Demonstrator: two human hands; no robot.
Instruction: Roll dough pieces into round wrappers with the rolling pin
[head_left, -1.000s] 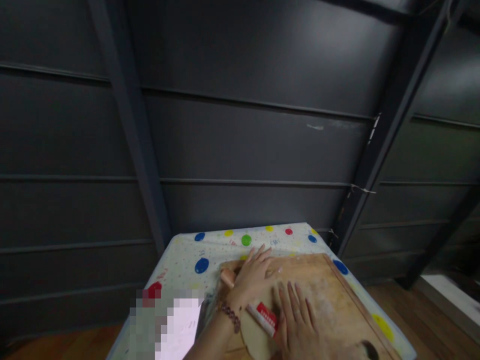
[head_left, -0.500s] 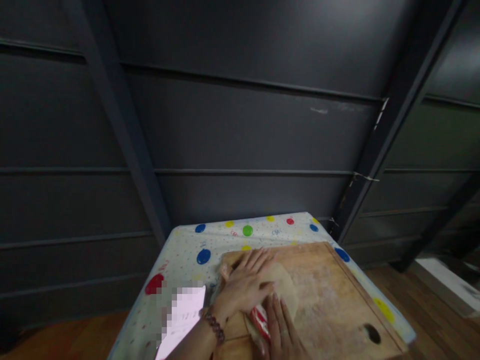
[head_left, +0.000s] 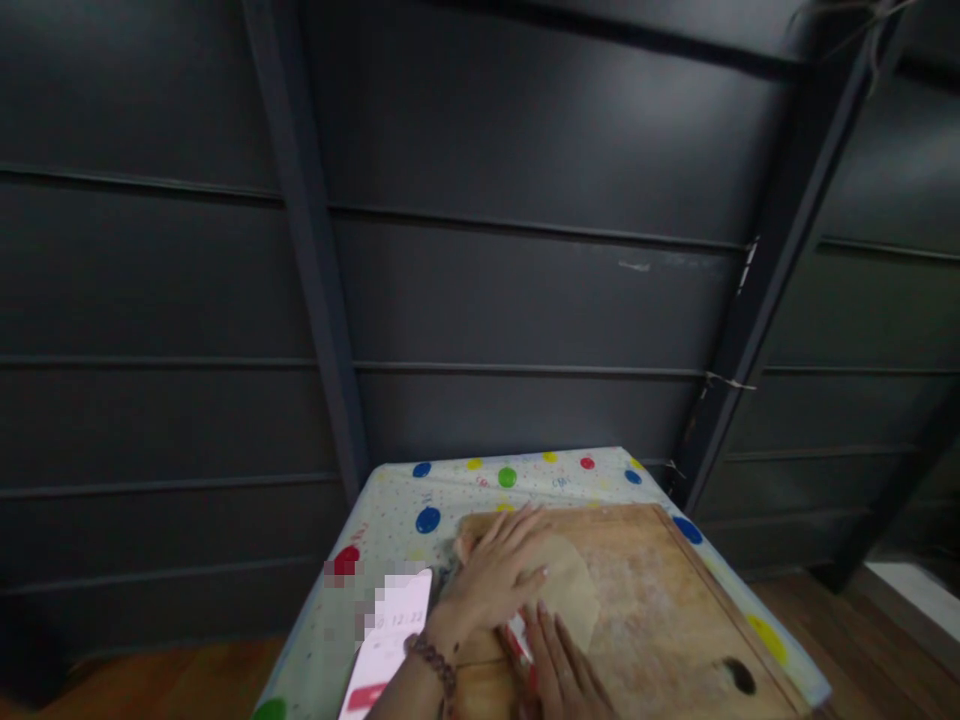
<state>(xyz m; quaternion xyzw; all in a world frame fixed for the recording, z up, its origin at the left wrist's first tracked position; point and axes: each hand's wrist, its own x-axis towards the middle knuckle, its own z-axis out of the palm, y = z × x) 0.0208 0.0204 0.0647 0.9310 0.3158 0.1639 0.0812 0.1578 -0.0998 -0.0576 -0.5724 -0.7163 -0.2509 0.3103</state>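
On a wooden cutting board (head_left: 652, 590) lies a thin, round, pale sheet of dough (head_left: 576, 590). My left hand (head_left: 499, 575) rests palm down over the dough's left side, fingers stretched out and spread, a beaded bracelet on its wrist. Close below it, my right hand (head_left: 559, 665) lies flat with its fingers extended on the lower edge of the dough. A red and white object (head_left: 519, 638) shows between the two hands, partly under the right one. Its kind is hidden.
Left of the board, a phone (head_left: 390, 640) with a lit screen lies on the white tablecloth (head_left: 390, 510) with coloured dots. A dark panelled wall (head_left: 525, 300) stands behind the table. The board has a dark hole (head_left: 740, 676) near its right corner.
The camera view has shifted, so the table sits slightly lower and farther right. My right hand covers more of the red and white object. My left hand stays spread over the dough.
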